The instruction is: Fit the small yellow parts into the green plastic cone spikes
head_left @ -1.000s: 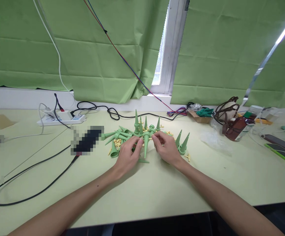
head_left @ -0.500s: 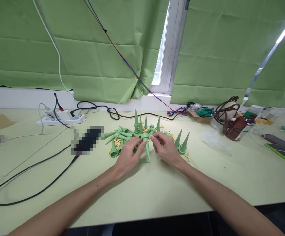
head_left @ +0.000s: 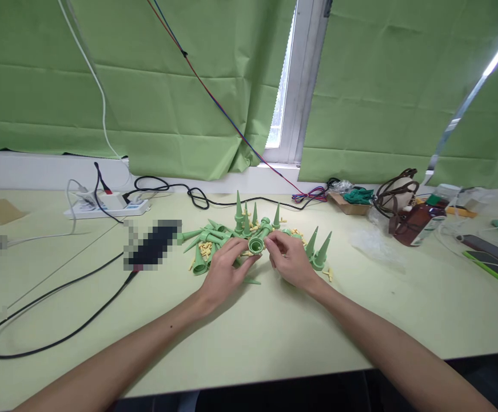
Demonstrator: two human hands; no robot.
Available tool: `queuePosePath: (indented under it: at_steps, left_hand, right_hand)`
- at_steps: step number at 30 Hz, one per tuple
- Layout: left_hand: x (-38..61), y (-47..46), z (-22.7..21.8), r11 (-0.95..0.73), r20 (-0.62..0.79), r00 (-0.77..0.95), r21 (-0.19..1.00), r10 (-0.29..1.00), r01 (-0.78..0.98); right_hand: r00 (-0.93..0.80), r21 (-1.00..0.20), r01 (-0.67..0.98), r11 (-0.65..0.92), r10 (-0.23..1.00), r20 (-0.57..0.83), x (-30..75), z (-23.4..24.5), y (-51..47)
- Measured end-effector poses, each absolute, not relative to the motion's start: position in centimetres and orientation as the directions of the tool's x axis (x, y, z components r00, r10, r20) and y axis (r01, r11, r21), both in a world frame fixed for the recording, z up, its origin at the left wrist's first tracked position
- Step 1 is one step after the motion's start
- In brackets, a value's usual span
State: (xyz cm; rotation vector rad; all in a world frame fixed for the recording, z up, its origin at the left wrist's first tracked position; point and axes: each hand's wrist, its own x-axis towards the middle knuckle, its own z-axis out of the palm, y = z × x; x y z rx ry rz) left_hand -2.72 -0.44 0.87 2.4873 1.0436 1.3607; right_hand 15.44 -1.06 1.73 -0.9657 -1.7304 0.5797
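1. As both hands meet above a pale green table (head_left: pixel 274 337), the left hand (head_left: pixel 223 273) and right hand (head_left: pixel 290 260) pinch 1 green cone spike (head_left: pixel 255 246) between their fingertips, its open round mouth turned toward the camera.
2. Left fingers curl onto the near side of the spike's rim; the right thumb and forefinger close on the opposite side, with the remaining right fingers bent.
3. Just beyond the fingertips sits a pile of green spikes (head_left: pixel 214 234), some upright and some lying flat, mixed with small yellow connectors (head_left: pixel 204 249).
4. 2 upright spikes (head_left: pixel 319 250) stand just beside the right knuckles, on the outer side; 1 loose spike (head_left: pixel 251 280) lies flat below the left fingers.
5. Well apart from the left fingers lie a white power strip (head_left: pixel 107 209) and a black cable (head_left: pixel 60 337); a brown bottle (head_left: pixel 418 223) stands far off on the right fingers' side.
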Motion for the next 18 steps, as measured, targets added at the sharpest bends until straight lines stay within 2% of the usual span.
queuePosePath:
  at_steps: [13, 18]
  left_hand:
    - [-2.64, -0.29, 0.74, -0.707, 0.716, 0.271, 0.419, 0.643, 0.57]
    - [-2.4, -0.74, 1.36, -0.669, 0.683, 0.204, 0.533, 0.702, 0.518]
  right_hand:
    - [-0.087, -0.767, 0.306, 0.564, 0.819, 0.567, 15.18, 1.73, -1.23]
    - [-0.051, -0.764, 0.278, 0.582, 0.803, 0.593, 15.22, 1.74, -1.18]
